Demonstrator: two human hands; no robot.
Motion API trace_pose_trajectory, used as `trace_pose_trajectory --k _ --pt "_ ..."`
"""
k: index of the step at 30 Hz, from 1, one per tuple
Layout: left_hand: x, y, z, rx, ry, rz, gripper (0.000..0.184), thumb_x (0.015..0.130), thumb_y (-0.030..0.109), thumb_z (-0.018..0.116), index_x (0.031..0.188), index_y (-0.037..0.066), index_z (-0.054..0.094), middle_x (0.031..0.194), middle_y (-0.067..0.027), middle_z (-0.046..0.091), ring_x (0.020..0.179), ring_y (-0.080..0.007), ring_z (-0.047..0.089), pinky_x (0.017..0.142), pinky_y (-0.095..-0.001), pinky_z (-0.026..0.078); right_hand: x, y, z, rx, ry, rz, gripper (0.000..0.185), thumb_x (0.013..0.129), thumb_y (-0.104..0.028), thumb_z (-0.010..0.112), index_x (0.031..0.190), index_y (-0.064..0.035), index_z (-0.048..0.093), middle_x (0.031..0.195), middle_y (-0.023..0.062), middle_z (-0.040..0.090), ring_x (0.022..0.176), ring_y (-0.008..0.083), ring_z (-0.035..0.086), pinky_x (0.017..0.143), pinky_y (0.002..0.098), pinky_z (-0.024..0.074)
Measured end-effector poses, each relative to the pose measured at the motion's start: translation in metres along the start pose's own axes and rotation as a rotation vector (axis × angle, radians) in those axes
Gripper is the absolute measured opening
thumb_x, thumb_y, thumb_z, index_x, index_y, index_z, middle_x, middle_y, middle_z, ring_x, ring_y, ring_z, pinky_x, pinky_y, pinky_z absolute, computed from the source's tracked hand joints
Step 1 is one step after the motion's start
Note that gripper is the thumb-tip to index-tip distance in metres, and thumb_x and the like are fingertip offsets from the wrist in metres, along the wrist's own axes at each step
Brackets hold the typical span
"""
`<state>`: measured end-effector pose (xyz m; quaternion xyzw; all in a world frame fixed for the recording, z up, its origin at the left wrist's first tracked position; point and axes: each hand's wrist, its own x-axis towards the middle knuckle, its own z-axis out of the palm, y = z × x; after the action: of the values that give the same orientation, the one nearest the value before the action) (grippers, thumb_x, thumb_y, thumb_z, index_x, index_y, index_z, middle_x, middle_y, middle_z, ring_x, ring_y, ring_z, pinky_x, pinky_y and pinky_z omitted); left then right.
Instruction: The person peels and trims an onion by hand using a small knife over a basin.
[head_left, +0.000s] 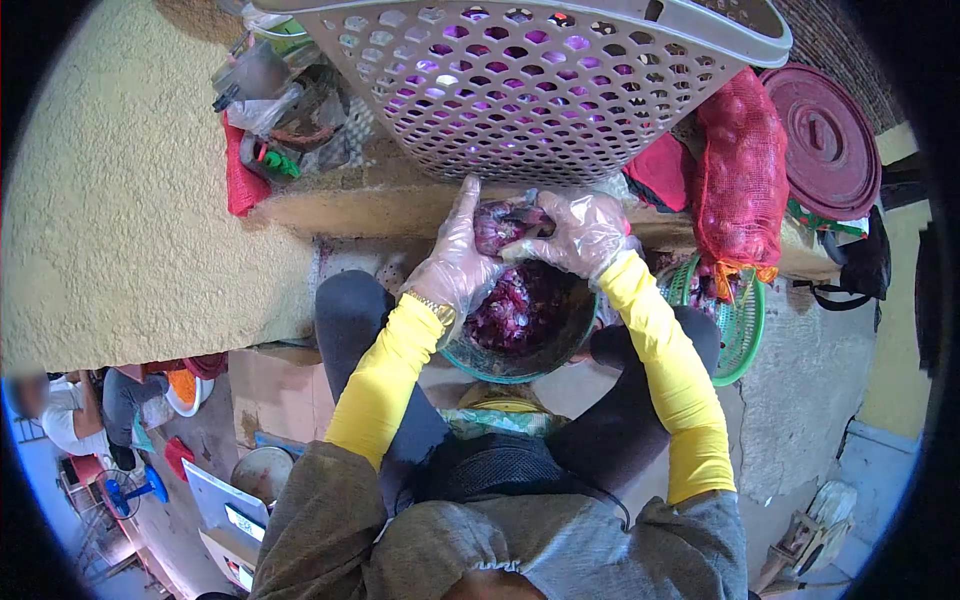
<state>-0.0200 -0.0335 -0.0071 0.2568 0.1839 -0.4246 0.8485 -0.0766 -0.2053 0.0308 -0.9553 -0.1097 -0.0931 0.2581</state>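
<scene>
In a clear plastic glove, my left hand (456, 256) is closed around a purple-red onion (495, 228) with loose papery skin. My right hand (583, 232), gloved the same way, has curled fingers against the onion's right side, its thumb reaching towards it. A small dark, narrow piece (543, 226) shows at the right fingers; its kind is unclear. Below both hands, between my knees, stands a dark round basin (520, 375) with a greenish rim. Purple onion skins (515, 310) lie heaped in it.
A large perforated plastic basket (530, 110) with purple contents stands on the ledge ahead. To its right are a red mesh sack (742, 180) and a maroon lid (822, 140). A green basket (740, 330) sits by my right knee. Another person (80, 412) is at far left.
</scene>
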Motion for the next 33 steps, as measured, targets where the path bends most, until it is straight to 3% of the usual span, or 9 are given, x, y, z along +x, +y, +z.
trace_pose_trajectory --k 6,12,14,18,28,31,33 --pt "-0.008 0.001 0.005 0.049 0.026 -0.011 0.082 0.088 0.07 0.049 0.117 -0.006 0.058 0.111 -0.0217 0.065 0.104 -0.032 0.064 0.095 -0.0476 0.053 0.002 0.002 0.002 -0.12 -0.042 -0.041 0.064 0.063 -0.068 0.075 0.094 -0.0129 0.069 0.076 0.0105 0.069 0.07 0.0323 0.068 0.064 0.0443 0.0528" --pt "-0.017 0.003 0.011 0.039 -0.04 -0.097 0.08 0.088 0.068 0.051 0.125 -0.003 0.053 0.117 -0.0206 0.063 0.108 -0.0309 0.063 0.097 -0.0475 0.053 0.002 0.005 0.0 -0.145 -0.046 -0.116 0.064 0.06 -0.069 0.075 0.085 -0.0103 0.068 0.07 0.0126 0.066 0.067 0.0346 0.067 0.06 0.0461 0.0511" --pt "-0.011 0.002 0.0 0.067 -0.066 -0.103 0.08 0.088 0.067 0.051 0.126 -0.003 0.053 0.119 -0.0207 0.062 0.108 -0.0308 0.063 0.097 -0.0473 0.052 0.002 0.005 0.002 -0.178 -0.005 -0.182 0.068 0.055 -0.071 0.077 0.081 -0.0091 0.064 0.062 0.0124 0.063 0.06 0.0339 0.064 0.056 0.0445 0.0487" --pt "-0.008 0.003 -0.004 0.068 -0.078 -0.137 0.079 0.089 0.066 0.053 0.128 -0.003 0.052 0.121 -0.0213 0.061 0.109 -0.031 0.063 0.098 -0.0477 0.052 0.002 0.006 -0.002 -0.216 -0.101 -0.129 0.065 0.06 -0.071 0.074 0.084 -0.0108 0.067 0.069 0.0131 0.066 0.067 0.0345 0.067 0.058 0.0464 0.0506" --pt "-0.01 0.006 -0.003 0.066 -0.128 -0.184 0.08 0.089 0.068 0.05 0.129 -0.002 0.051 0.122 -0.0198 0.061 0.107 -0.0307 0.063 0.091 -0.046 0.055 0.001 0.011 -0.002 -0.166 0.046 -0.228 0.064 0.056 -0.068 0.078 0.083 -0.0113 0.066 0.065 0.0108 0.065 0.061 0.0333 0.065 0.056 0.0434 0.0498" --pt "-0.009 0.01 -0.006 0.062 -0.262 -0.214 0.067 0.095 0.058 0.051 0.125 -0.002 0.053 0.121 -0.0208 0.061 0.11 -0.0319 0.062 0.093 -0.0504 0.054 0.003 0.012 -0.003 -0.149 0.021 -0.157 0.065 0.058 -0.07 0.077 0.088 -0.0127 0.069 0.066 0.0114 0.066 0.062 0.0334 0.066 0.057 0.0444 0.0512" --pt "-0.009 0.01 -0.004 0.14 -0.314 -0.049 0.059 0.097 0.051 0.052 0.123 -0.002 0.055 0.119 -0.0195 0.062 0.109 -0.0308 0.063 0.09 -0.0494 0.056 0.005 0.013 -0.004 -0.116 0.029 -0.073 0.063 0.06 -0.068 0.077 0.092 -0.0139 0.07 0.063 0.01 0.066 0.061 0.0327 0.066 0.057 0.0443 0.0515"
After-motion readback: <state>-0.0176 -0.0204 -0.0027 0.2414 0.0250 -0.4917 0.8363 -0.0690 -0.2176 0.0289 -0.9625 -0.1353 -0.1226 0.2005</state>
